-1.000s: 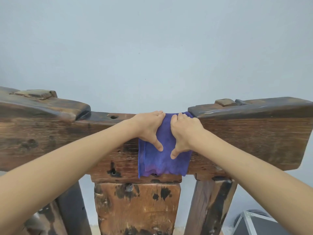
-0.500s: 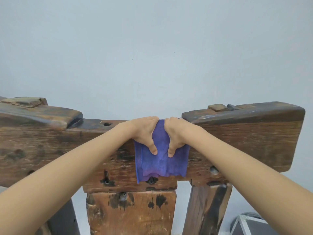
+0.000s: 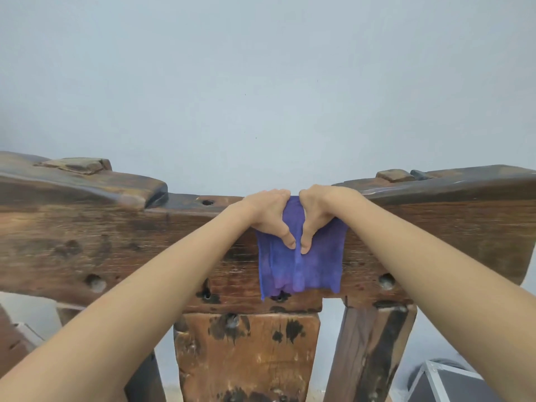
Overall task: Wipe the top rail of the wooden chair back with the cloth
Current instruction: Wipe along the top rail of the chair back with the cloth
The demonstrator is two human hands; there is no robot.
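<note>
A dark, worn wooden top rail (image 3: pixel 116 227) of a chair back spans the view, with a lower notch in its middle. A purple cloth (image 3: pixel 316 268) is draped over that notch and hangs down the near face. My left hand (image 3: pixel 269 216) and my right hand (image 3: pixel 317 213) sit side by side on the cloth, fingers curled over the far edge of the rail, thumbs pressing the cloth against the near face. The thumbs almost touch. The fingertips are hidden behind the rail.
A plain pale wall (image 3: pixel 261 82) fills the background. Below the rail are a broad centre slat (image 3: pixel 246 355) and a dark right post (image 3: pixel 371 349). A dark box with a metal edge (image 3: pixel 446 384) sits at the lower right on the floor.
My thumbs have drawn closer together, bunching the cloth between them. Both hands stay at the middle notch, while the view has shifted slightly.
</note>
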